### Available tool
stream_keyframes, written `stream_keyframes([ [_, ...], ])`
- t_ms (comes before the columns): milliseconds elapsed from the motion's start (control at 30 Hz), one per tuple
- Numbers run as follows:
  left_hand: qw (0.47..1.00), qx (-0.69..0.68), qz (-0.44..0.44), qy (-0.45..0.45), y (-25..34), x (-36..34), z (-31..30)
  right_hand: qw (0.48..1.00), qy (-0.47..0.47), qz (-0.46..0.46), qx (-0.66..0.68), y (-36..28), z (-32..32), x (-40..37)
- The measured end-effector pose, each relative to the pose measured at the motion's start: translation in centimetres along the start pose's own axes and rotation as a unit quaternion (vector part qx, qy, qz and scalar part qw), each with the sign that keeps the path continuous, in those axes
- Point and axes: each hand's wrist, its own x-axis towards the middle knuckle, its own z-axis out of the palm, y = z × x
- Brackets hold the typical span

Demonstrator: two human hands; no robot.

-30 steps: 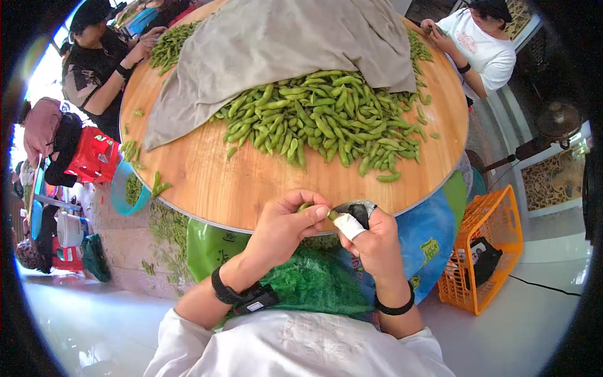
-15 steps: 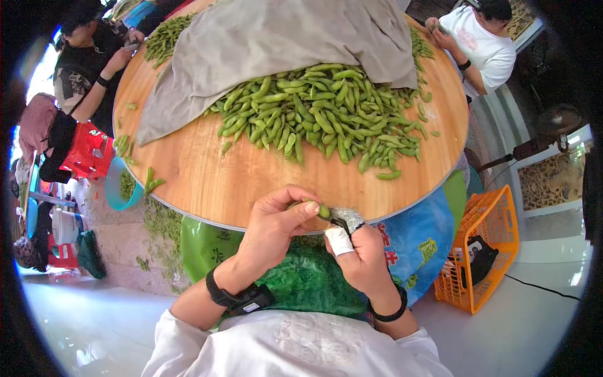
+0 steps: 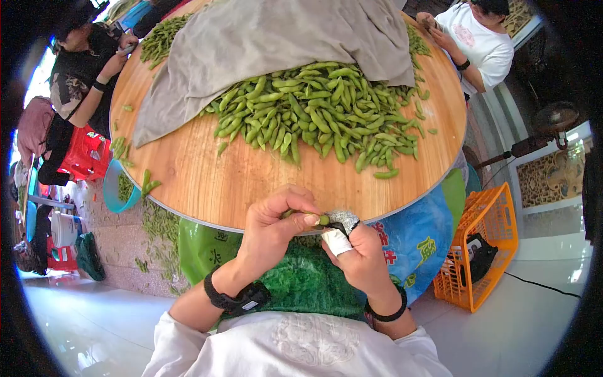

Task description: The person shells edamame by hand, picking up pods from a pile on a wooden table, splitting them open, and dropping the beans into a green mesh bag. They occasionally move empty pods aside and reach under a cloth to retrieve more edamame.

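Note:
At the near edge of the round wooden table (image 3: pixel 207 182), my left hand (image 3: pixel 270 232) pinches a green pod (image 3: pixel 323 220) between thumb and fingers. My right hand (image 3: pixel 358 251) meets it at the pod's right end, its fingers bent; a white wrap covers the thumb and a grey covering is on a finger. Whether the right fingers grip the pod is hard to tell. Beyond my hands lies a big pile of green pods (image 3: pixel 308 113), partly under a grey cloth (image 3: pixel 270 38).
Two people sit at the table, one at the far left (image 3: pixel 94 75), one at the far right (image 3: pixel 477 44). An orange crate (image 3: pixel 465 276) stands on the floor at right. A teal basin (image 3: pixel 113 188) and a red basket (image 3: pixel 88 154) are at left.
The pod between my hands has tilted slightly, and my fingertips have shifted a little around it. The whole view has moved slightly left.

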Motion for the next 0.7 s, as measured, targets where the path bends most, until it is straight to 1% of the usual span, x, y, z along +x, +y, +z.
stream_keyframes([
  [33,0.999,0.027,0.02,-0.023,0.0,0.0,-0.2,0.994,-0.023,0.049,0.09,-0.1,-0.2,-0.1],
  [67,0.999,0.027,0.019,-0.024,0.2,0.1,-0.4,0.978,-0.045,0.097,0.179,-0.2,-0.4,-0.1],
  [100,0.992,0.09,0.068,-0.063,0.4,0.2,-0.6,0.978,-0.044,0.098,0.179,-0.6,-0.8,-0.1],
  [133,0.977,0.152,0.115,-0.101,0.6,0.3,-0.8,0.956,-0.078,0.139,0.246,-1.0,-1.2,-0.2],
  [167,0.977,0.152,0.113,-0.102,0.9,0.3,-0.9,0.927,-0.112,0.179,0.311,-1.2,-1.7,-0.1],
  [200,0.96,0.212,0.139,-0.121,1.3,0.3,-1.0,0.926,-0.11,0.18,0.312,-1.1,-2.1,-0.1],
  [233,0.938,0.272,0.165,-0.139,1.6,0.3,-1.1,0.912,-0.14,0.193,0.335,-1.0,-2.5,0.0],
  [267,0.938,0.271,0.164,-0.14,1.7,0.3,-1.2,0.895,-0.169,0.206,0.357,-0.9,-2.7,-0.1],
  [300,0.894,0.349,0.228,-0.162,1.8,0.3,-1.4,0.896,-0.169,0.207,0.356,-0.9,-2.8,-0.1],
  [333,0.839,0.423,0.289,-0.181,1.9,0.2,-1.5,0.905,-0.163,0.205,0.336,-0.8,-2.7,-0.1],
  [367,0.84,0.423,0.288,-0.18,2.0,0.0,-1.4,0.913,-0.158,0.203,0.316,-0.8,-2.7,-0.2],
  [400,0.821,0.456,0.294,-0.18,2.1,-0.3,-1.2,0.913,-0.159,0.203,0.316,-0.9,-2.5,-0.2],
  [433,0.799,0.489,0.3,-0.178,2.1,-0.5,-1.1,0.956,-0.136,0.154,0.211,-1.1,-2.1,-0.2],
  [467,0.799,0.491,0.3,-0.175,2.2,-0.8,-0.9,0.983,-0.113,0.102,0.103,-1.2,-1.8,-0.1],
  [500,0.8,0.494,0.295,-0.169,2.3,-1.0,-0.5,0.983,-0.117,0.099,0.104,-0.8,-1.7,-0.2],
  [533,0.801,0.499,0.29,-0.162,2.5,-1.2,-0.5,0.994,-0.095,0.047,-0.007,0.0,-1.6,-0.3],
  [567,0.797,0.506,0.29,-0.155,2.7,-1.6,-0.8,0.991,-0.072,-0.009,-0.117,0.4,-1.3,-0.1],
  [633,0.86,0.45,0.214,-0.109,3.1,-2.3,-1.6,0.988,-0.075,-0.009,-0.132,-0.5,-0.9,-0.2],
  [667,0.846,0.475,0.218,-0.107,3.7,-2.6,-2.5,0.979,-0.095,-0.011,-0.182,-0.3,-1.0,-0.4],
  [700,0.844,0.48,0.218,-0.101,4.3,-3.0,-3.2,0.966,-0.114,-0.014,-0.232,-0.2,-1.2,-0.5],
])
